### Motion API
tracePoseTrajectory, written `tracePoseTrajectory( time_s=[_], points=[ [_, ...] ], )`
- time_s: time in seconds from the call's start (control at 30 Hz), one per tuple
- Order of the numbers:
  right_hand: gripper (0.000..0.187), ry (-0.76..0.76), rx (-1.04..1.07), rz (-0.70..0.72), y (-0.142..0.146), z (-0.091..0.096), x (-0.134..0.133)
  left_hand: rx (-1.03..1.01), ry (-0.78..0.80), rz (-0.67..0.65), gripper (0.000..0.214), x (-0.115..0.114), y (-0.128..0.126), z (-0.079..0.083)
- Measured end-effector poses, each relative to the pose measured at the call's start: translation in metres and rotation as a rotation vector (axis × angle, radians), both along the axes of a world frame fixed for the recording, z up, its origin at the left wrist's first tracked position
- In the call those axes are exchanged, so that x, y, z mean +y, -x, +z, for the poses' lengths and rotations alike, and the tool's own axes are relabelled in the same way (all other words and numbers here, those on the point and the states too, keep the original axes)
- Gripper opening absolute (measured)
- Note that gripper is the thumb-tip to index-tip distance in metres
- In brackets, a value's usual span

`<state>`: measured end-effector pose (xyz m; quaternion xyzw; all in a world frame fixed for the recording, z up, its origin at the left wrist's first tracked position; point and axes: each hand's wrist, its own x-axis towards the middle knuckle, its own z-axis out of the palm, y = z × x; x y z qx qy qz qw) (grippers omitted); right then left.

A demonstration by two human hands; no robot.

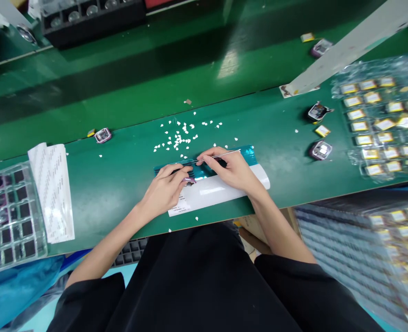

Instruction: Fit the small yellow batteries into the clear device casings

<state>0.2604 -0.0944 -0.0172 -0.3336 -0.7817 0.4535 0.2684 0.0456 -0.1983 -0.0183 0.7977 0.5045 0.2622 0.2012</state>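
Observation:
My right hand point(227, 167) is closed in a pinch around thin metal tweezers point(224, 155). Their tips point left, toward the fingers of my left hand point(167, 186). That hand is bent over the sheet, and a small purple-rimmed device point(190, 180) shows at its thumb, mostly covered by the fingers. Beneath both hands lies a shiny blue film sheet point(248, 154) with dark strips. Its white, curled part point(221, 186) reaches toward the bench's front edge. Many small white bits point(179, 138) are scattered just beyond my hands.
At right, purple and black device housings point(320, 150) lie near a clear tray of yellow-edged battery-like pieces point(363, 127). A slanted white post point(345, 50) stands behind them. On the left are white printed sheets point(53, 193) and a compartment tray point(13, 216). Another device point(103, 135) sits at the back.

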Motion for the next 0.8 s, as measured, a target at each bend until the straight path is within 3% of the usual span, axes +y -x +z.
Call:
tracePoseTrajectory(
  time_s=[0.13,0.27,0.43,0.5,0.57,0.67,0.73,0.8],
  points=[
    [0.025,-0.063,0.03,0.014,0.004,-0.006,-0.002,0.014,-0.009,-0.001,0.021,0.001,0.001,-0.003],
    [0.02,-0.252,0.066,-0.002,0.008,-0.012,-0.002,0.022,-0.018,-0.003,0.021,0.002,0.001,-0.007],
    [0.022,-0.417,0.16,-0.102,0.01,0.004,0.005,0.001,0.024,-0.068,0.02,0.0,0.001,0.005],
    [0.025,-0.424,0.194,-0.109,0.011,0.015,0.003,-0.143,0.045,-0.057,0.019,-0.002,0.001,0.016],
    [0.029,-0.443,0.224,-0.157,0.013,0.024,-0.003,-0.43,0.115,0.138,0.017,0.0,0.004,0.027],
    [0.034,-0.505,0.243,-0.226,0.018,0.032,-0.016,-0.906,0.425,0.465,0.015,0.011,0.015,0.035],
    [0.035,-0.54,0.235,-0.191,0.024,0.033,-0.022,-1.114,0.668,0.5,0.018,0.019,0.025,0.035],
    [0.037,-0.549,0.241,-0.084,0.032,0.031,-0.022,-1.243,0.791,0.492,0.018,0.023,0.031,0.032]
  ],
)
